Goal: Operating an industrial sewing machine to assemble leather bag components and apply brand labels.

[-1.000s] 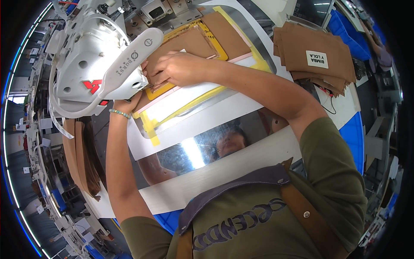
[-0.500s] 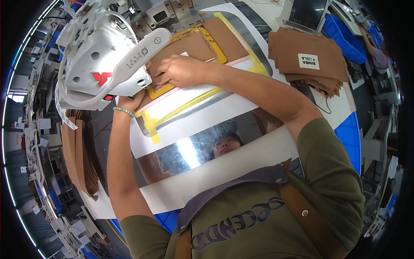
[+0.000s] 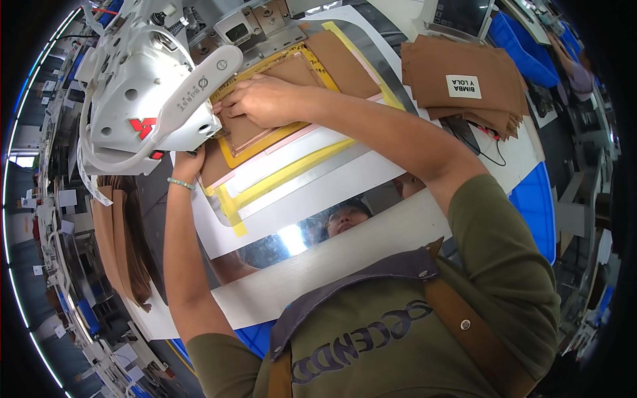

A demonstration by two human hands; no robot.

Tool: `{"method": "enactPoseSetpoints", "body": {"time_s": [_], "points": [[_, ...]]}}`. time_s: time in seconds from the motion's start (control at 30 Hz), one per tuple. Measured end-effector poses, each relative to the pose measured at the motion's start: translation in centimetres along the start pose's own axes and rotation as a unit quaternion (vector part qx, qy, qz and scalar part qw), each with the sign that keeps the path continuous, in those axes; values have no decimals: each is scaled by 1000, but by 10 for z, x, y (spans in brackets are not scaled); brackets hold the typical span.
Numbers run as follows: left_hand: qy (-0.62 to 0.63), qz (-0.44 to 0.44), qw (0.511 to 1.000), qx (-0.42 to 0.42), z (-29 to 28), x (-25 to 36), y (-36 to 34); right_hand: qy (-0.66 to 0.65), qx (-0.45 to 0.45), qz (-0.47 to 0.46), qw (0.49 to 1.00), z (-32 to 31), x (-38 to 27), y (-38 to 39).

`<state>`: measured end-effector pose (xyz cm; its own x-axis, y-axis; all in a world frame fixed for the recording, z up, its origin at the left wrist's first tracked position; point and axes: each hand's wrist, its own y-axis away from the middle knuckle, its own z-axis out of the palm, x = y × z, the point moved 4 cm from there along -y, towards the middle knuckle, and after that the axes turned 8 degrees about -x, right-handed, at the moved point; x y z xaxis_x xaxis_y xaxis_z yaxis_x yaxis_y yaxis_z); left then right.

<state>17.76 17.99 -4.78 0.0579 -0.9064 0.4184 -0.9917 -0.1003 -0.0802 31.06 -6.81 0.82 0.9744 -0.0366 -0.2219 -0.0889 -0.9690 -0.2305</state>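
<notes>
A yellow rectangular frame (image 3: 260, 147) lies around a brown flat piece (image 3: 249, 132) on a white sheet (image 3: 282, 174) edged with yellow tape. My right hand (image 3: 262, 103) rests palm down over the frame, its fingers stretched out onto the brown piece close beside the white sewing machine head (image 3: 142, 93). At the near left corner of the frame is my left hand (image 3: 190, 162). The machine head hides its fingers, so its grip does not show. Another brown panel (image 3: 342, 63) extends beyond the frame's far right side.
A stack of brown panels (image 3: 431, 73) with a white label stands at the right. More brown pieces (image 3: 116, 245) hang at the left table edge. A shiny metal plate (image 3: 302, 235) lies nearest me. Blue bins (image 3: 524, 50) and a screen (image 3: 458, 16) are at the far right.
The yellow frame and white sheet have slid slightly toward me, covering more of the shiny plate. My right hand has moved farther up the frame. A small white patch beside it no longer shows.
</notes>
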Motion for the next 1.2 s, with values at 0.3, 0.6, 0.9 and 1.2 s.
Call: {"method": "enactPoseSetpoints", "body": {"time_s": [0.3,0.6,0.9,1.2], "points": [[216,-120,967,64,-16,4,32,-46,-47,-29,997,-10,-13,9],[150,-3,985,79,-42,84,89,-105,-32,-72,991,-15,-26,27],[155,8,986,55,-48,130,108,-99,-33,-81,991,-30,-41,46],[17,109,994,-22,-29,187,96,97,-27,66,993,-73,6,151]]}}
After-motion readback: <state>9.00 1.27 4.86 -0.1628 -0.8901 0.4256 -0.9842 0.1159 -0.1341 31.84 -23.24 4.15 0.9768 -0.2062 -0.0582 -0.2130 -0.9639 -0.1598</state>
